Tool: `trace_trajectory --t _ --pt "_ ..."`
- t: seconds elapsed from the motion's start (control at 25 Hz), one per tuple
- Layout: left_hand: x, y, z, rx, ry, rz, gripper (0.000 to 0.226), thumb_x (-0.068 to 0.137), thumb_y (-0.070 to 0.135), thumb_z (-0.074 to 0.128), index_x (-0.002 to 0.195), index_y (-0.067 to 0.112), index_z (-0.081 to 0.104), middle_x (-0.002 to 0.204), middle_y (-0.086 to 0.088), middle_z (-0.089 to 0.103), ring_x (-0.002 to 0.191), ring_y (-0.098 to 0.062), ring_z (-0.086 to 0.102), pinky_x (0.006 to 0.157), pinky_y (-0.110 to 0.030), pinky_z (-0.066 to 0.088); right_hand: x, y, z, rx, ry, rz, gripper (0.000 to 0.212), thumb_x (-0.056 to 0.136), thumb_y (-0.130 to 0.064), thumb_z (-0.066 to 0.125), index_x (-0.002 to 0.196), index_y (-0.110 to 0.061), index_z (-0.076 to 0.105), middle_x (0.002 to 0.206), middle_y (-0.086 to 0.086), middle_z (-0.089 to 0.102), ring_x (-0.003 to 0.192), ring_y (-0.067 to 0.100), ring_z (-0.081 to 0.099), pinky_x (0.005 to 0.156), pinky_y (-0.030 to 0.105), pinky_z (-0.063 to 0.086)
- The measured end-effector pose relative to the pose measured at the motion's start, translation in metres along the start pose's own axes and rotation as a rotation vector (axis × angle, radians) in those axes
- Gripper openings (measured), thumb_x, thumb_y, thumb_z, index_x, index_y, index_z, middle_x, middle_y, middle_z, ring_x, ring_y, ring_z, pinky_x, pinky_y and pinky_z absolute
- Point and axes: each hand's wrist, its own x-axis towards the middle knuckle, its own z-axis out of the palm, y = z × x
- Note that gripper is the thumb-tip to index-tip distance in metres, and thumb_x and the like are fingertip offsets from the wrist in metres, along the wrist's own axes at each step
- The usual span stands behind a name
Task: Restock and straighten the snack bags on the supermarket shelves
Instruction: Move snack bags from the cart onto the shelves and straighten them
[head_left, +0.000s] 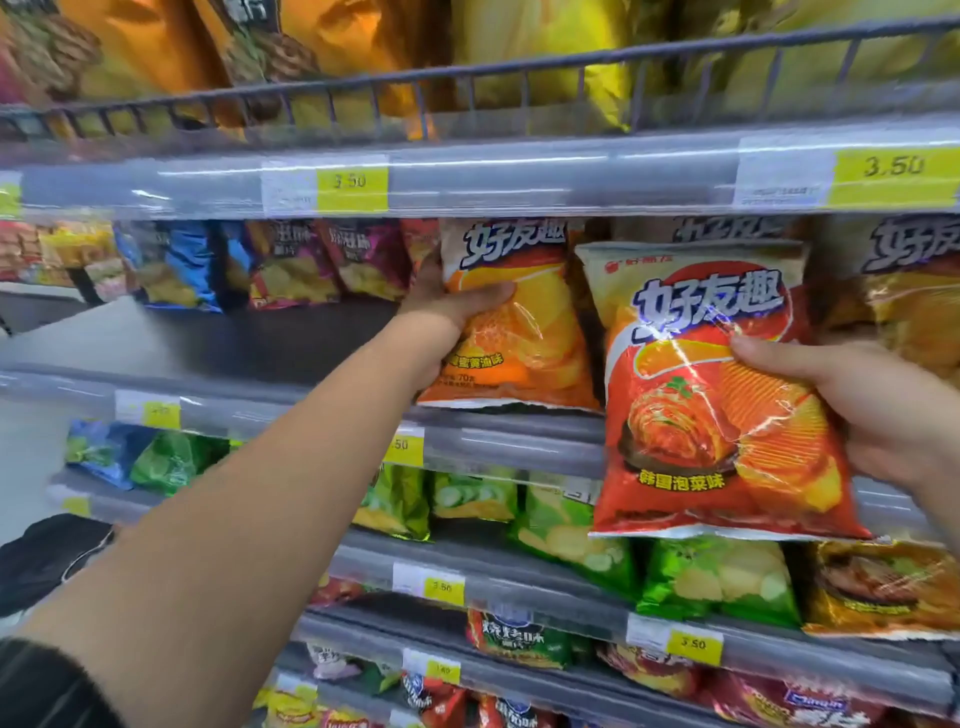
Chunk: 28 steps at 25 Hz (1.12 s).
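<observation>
Bare shelf stretch (234, 338): well off to the left of the left grip, nothing up front there, blue bags (182, 270) and purple bags (291, 265) sitting way at the back. Biggest hole to fill, by the look of it.

Left grip (447, 306): wrapped round the left edge of the orange bag, thumb across the front, fingers hidden behind.

Orange bag (524, 332): in the left grip, upright, bottom edge right at the shelf lip, just beside the red bag. Being set down or just nudged straight, can't tell which.

Red bag (711, 415): in the right grip, out in front of the shelf, tilted a bit, not placed yet. Lower half hanging in front of the green bags (722, 577) one shelf down.

Right grip (872, 410): clamped on the red bag's right edge, thumb on the front, fingers behind.

Golden bags (904, 312): beyond the right grip, same shelf, already standing.

Progress: somewhere in the middle, probably. Right side of the shelf stocked, two bags in hand, left side gappy, rows below kinda crooked. Plenty left tbh.
</observation>
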Motion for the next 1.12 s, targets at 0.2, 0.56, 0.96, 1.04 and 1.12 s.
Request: trace_trajectory --t 0.2,0.56,0.96,1.04,1.12 --pt "0.030 -0.010 0.006 -0.037 -0.137 0.008 0.045 0.074 0.012 0.083 0.103 0.030 0.054 0.105 -0.002 0.071 0.091 -0.019 0.071 0.082 -0.040 0.059 -0.003 0.003 0.011 -0.001 0.111 -0.002 0.034 0.061 -0.027 0.070 0.091 -0.009 0.068 0.070 0.008 0.074 0.055 0.021 0.071 0.044 0.035 0.056" --pt "0.073 -0.026 0.016 0.012 -0.169 -0.021 0.095 0.056 0.037 0.093 0.137 0.013 0.048 0.112 -0.005 0.073 0.099 -0.021 0.071 0.091 -0.042 0.056 -0.001 0.003 0.015 -0.011 0.148 0.040 0.052 0.053 -0.034 0.078 0.095 -0.005 0.070 0.079 0.014 0.075 0.061 0.026 0.072 0.045 0.035 0.056" --pt "0.092 -0.031 0.025 0.176 -0.203 0.065 0.133 0.039 0.065 0.088 0.151 0.031 0.024 0.129 0.003 0.064 0.116 -0.021 0.062 0.100 -0.043 0.051 0.001 0.003 0.019 0.018 0.129 0.017 0.035 0.065 -0.024 0.069 0.093 -0.004 0.069 0.077 0.014 0.075 0.060 0.025 0.072 0.046 0.035 0.056" --pt "0.092 -0.029 0.022 0.314 -0.212 0.081 0.126 0.048 0.072 0.082 0.151 0.024 0.028 0.130 0.002 0.064 0.115 -0.018 0.062 0.100 -0.037 0.050 0.002 0.002 0.023 0.029 0.115 0.004 0.036 0.064 -0.024 0.070 0.094 -0.004 0.069 0.079 0.015 0.075 0.061 0.025 0.072 0.048 0.037 0.057" --pt "0.089 -0.027 0.020 0.422 -0.205 0.120 0.110 0.068 0.062 0.078 0.153 0.018 0.023 0.137 0.000 0.058 0.119 -0.019 0.059 0.100 -0.033 0.049 0.004 -0.001 0.031 0.047 0.104 -0.025 0.036 0.062 -0.022 0.072 0.093 -0.005 0.069 0.078 0.014 0.075 0.061 0.024 0.072 0.050 0.038 0.058"
